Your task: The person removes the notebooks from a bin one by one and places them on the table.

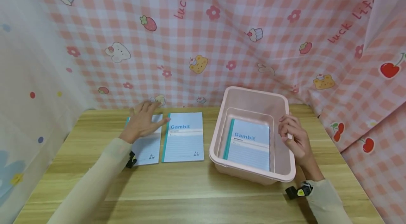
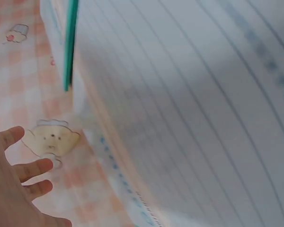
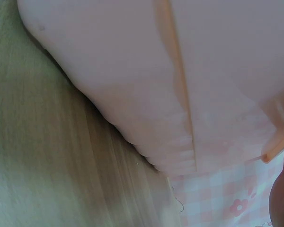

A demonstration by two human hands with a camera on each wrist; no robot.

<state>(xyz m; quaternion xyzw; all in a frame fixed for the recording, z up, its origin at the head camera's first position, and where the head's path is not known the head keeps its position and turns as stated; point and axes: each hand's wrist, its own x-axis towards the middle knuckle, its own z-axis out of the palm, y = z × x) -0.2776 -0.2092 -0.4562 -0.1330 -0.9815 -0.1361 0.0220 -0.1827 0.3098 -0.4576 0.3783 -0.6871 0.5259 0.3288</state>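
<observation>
My left hand (image 1: 142, 121), fingers spread, is over the upper part of a pale blue Gambit notebook (image 1: 146, 150), hiding its title. In the left wrist view, the lined cover (image 2: 180, 123) fills most of the picture, beside the spread fingers (image 2: 35, 169). A second notebook (image 1: 184, 146) with a teal spine lies just to the right, near the thumb. A third notebook (image 1: 250, 150) rests face up inside a pink plastic basin (image 1: 217, 135). Fingers of my right hand (image 1: 295, 138) curl over the basin's right rim; the right wrist view shows its outer wall (image 3: 109, 71).
All of this stands on a wood-grain table (image 1: 190, 192). Behind it hangs a pink checked curtain (image 1: 177, 47) with cartoon prints, close to the table's back edge. Another curtain (image 1: 377, 118) borders the right side, and a white cloth (image 1: 28, 76) the left.
</observation>
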